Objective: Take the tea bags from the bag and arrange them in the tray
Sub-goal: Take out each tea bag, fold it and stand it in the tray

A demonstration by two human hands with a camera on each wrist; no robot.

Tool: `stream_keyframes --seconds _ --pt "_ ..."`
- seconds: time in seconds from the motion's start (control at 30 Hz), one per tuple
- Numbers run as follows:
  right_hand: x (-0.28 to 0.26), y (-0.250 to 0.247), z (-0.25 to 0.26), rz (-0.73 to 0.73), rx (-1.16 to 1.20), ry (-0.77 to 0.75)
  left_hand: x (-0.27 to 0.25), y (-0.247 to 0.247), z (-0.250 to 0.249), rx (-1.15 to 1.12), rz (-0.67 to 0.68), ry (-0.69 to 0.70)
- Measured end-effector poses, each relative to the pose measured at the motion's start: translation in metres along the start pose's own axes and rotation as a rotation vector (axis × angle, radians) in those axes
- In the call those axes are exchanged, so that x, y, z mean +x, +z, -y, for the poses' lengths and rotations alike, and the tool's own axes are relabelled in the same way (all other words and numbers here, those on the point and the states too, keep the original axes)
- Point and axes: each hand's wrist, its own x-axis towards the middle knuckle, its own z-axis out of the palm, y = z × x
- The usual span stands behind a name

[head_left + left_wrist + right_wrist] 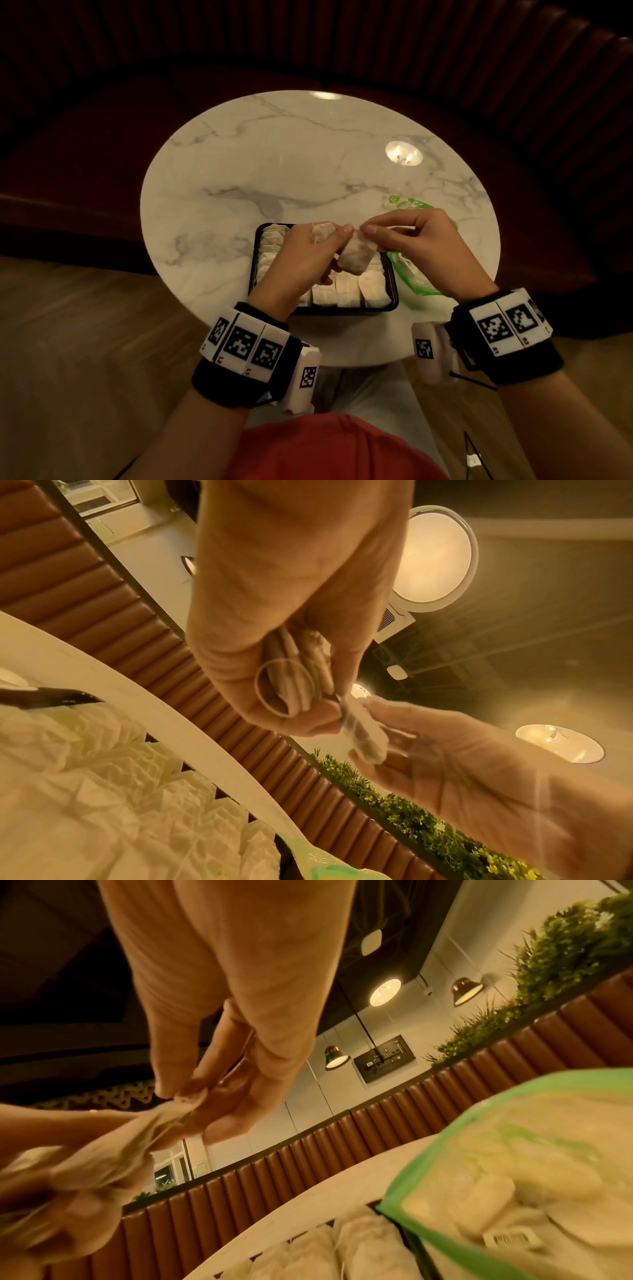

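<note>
A black tray (393, 274) near the table's front edge holds rows of several white tea bags (346, 293). Above it, my left hand (313, 253) grips a small bunch of tea bags (301, 674), their strings looped beside the palm. My right hand (394, 236) pinches the top corner of one tea bag (356, 255) that hangs between both hands, still touching the left fingertips. The same tea bag (365, 737) appears edge-on in the left wrist view. The clear bag with green trim (416, 274) lies right of the tray, under my right wrist.
The round white marble table (291, 164) is bare behind the tray. A dark padded bench (102, 144) curves round its far side. The green-edged bag (514, 1164) with more tea bags overlaps the tray's right rim in the right wrist view.
</note>
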Motion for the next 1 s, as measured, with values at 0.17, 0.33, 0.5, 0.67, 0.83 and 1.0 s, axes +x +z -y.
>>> stream_keyframes --seconds 0.17,0.33,0.5,0.67,0.83,1.0 --pt "-0.005 0.005 -0.023 -0.096 0.053 0.015 0.001 -0.005 0.008 0.017 -0.047 -0.018" --pt "-0.005 0.010 -0.044 0.035 -0.054 0.118 0.001 -0.010 0.013 0.004 -0.094 -0.052" --pt "0.003 0.018 -0.058 0.189 -0.183 0.171 0.000 -0.012 0.014 -0.016 -0.092 -0.068" --pt "0.011 0.026 -0.074 0.141 -0.488 0.061 0.001 -0.013 0.015 -0.032 -0.103 -0.089" --pt "0.010 0.029 -0.082 0.058 -0.560 0.086 0.003 -0.016 0.017 -0.035 -0.108 -0.098" --pt "0.004 0.024 -0.080 0.077 -0.524 -0.029 0.004 -0.015 0.014 -0.139 -0.108 -0.157"
